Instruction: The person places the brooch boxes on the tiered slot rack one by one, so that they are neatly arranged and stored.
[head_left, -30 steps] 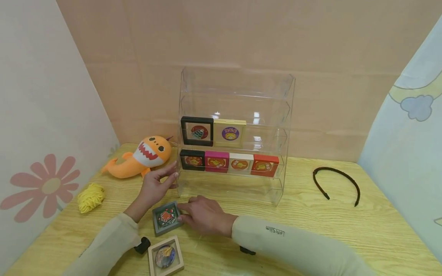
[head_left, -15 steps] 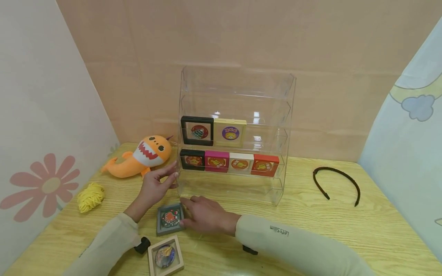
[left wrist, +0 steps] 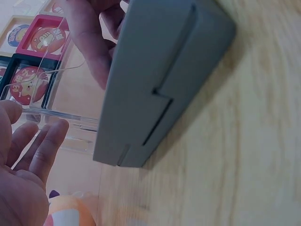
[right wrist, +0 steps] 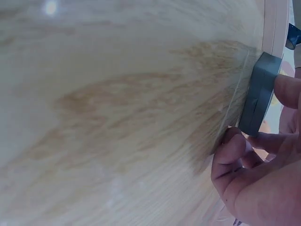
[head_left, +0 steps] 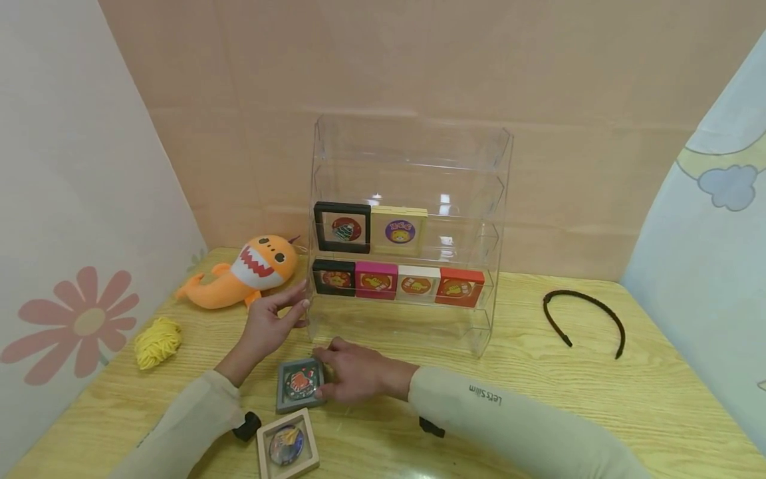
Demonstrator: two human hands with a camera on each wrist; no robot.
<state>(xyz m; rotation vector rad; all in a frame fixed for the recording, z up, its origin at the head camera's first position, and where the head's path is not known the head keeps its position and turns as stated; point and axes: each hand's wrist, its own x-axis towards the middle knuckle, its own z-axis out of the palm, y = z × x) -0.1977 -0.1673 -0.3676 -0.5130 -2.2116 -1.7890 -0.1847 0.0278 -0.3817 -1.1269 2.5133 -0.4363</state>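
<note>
A grey square display frame (head_left: 300, 386) with a red-and-green picture lies on the table. My right hand (head_left: 353, 374) grips it at its right side, thumb near the front corner and fingers at the far edge. In the right wrist view the thumb lies on the frame (right wrist: 259, 94) and other fingers curl beside it. My left hand (head_left: 272, 322) pinches the left side edge of a clear tiered display rack (head_left: 413, 326); in the left wrist view thumb and fingers (left wrist: 47, 150) lie on either side of that edge.
Frames stand on two rack tiers: black (head_left: 342, 227) and cream (head_left: 398, 230) above, several coloured ones (head_left: 376, 281) below. A wooden frame (head_left: 288, 444) lies nearest me. An orange plush shark (head_left: 251, 273) and yellow yarn (head_left: 158, 343) are left, a dark headband (head_left: 585, 294) right.
The grey frame has slid a little to the right and turned slightly, with my right hand moving along at its side. My left hand has stayed on the rack.
</note>
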